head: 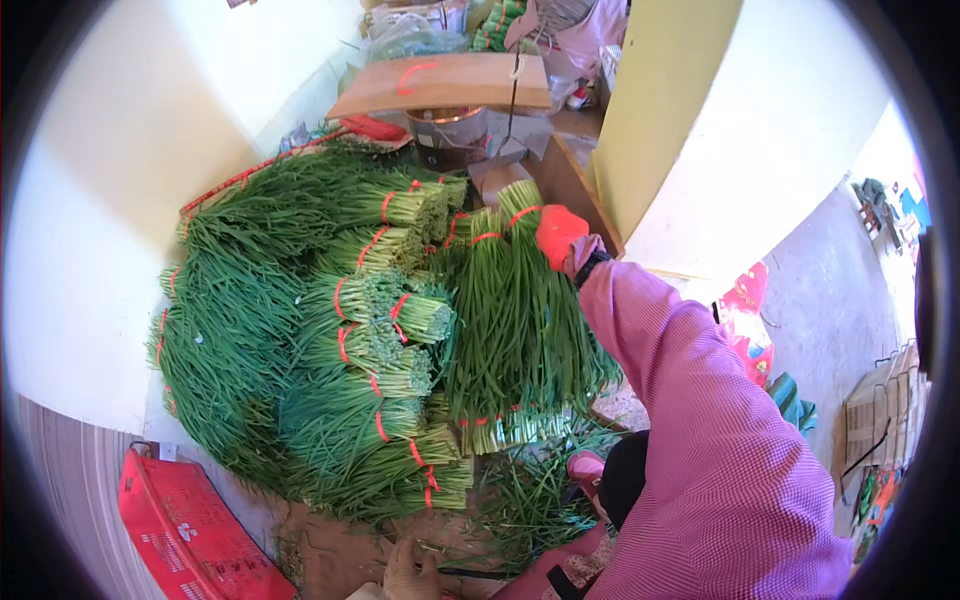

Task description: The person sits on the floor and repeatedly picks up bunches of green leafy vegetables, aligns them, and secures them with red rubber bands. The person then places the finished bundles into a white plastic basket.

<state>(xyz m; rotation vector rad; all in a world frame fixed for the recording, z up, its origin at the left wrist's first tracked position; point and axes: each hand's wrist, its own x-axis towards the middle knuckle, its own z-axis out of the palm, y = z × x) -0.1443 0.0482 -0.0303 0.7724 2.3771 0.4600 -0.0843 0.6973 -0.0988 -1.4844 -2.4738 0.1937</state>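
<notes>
My right hand (562,234), in an orange-red glove, grips the side of a bundle of garlic chives (523,196) near its red tie, stems up and leaves hanging down. Touching its left side is another tied bundle (486,232). Low in the picture a hand in a pale glove, seemingly my left hand (411,576), is partly cut off by the lower edge. A dark strip (476,574) lies beside it; whether that hand holds anything is unclear. A big heap of tied chive bundles (375,322) fills the middle and left.
Loose leaves (525,510) lie on the floor by a pink shoe (586,466). A red plastic crate (202,532) leans at lower left. Beyond the heap are a bucket (450,139), a curved board (442,79) and a wooden panel (574,180). A wall corner (667,150) stands at right.
</notes>
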